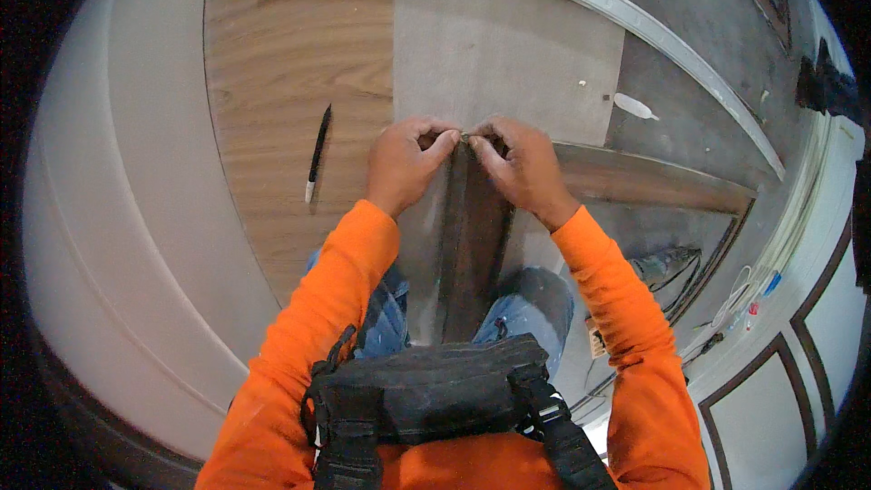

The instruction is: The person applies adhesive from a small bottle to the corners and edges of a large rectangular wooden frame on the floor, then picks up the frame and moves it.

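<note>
Head view: left hand (404, 163) and right hand (517, 168) meet fingertip to fingertip, both pinching the top end of a dark wood strip (472, 254) that runs from the pinch down toward the person's knees. Strip lies on a pale grey panel (490, 45). Left of the grip, a black pen (318, 152) rests on the oak-look board (290, 82). Beyond the grip, a curved metal rail (599, 0).

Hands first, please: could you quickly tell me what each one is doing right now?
Left hand: fingers closed, pinching the top end of the dark wood strip.
Right hand: fingers closed, pinching the same end.
</note>
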Demonstrator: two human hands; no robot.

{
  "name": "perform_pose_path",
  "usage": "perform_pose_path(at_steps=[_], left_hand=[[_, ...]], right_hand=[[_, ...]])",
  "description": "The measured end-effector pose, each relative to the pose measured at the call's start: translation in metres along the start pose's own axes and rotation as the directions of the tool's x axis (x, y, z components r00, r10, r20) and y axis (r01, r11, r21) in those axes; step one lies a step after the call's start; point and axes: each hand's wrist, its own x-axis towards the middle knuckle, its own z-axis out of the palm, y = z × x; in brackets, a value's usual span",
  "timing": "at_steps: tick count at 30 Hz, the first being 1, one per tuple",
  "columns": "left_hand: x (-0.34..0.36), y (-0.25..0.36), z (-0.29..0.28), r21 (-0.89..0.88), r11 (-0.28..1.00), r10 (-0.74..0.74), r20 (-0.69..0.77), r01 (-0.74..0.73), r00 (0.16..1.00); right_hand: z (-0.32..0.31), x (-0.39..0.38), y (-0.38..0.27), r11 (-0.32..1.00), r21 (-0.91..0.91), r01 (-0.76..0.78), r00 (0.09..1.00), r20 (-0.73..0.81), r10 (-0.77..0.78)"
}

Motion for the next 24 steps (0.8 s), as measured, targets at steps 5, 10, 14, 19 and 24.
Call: perform_pose_path(at_steps=[5,10,14,19,24], left_hand=[[-0.001,-0.001,0.002,0.013,1.000,-0.021,-0.006,0.021,1.000],[-0.002,0.008,0.002,0.035,0.996,-0.077,0.001,0.076,0.997],[-0.001,-0.003,0.000,0.061,0.998,0.009,0.009,-0.009,1.000],[-0.002,-0.005,0.000,0.012,0.999,0.049,0.030,-0.049,0.998],[-0.004,0.003,0.002,0.021,1.000,-0.024,0.039,0.023,0.999]], right_hand=[[0.009,0.000,0.006,0.985,-0.082,0.149,0.988,-0.035,-0.152],[0.010,-0.002,0.001,0.939,-0.252,0.234,0.971,0.020,-0.237],[0.005,0.004,0.005,0.982,-0.116,0.149,0.989,0.014,-0.148],[0.001,0.003,0.007,0.993,-0.038,0.110,0.994,0.034,-0.109],[0.008,0.003,0.013,0.966,-0.087,0.242,0.970,0.013,-0.242]])
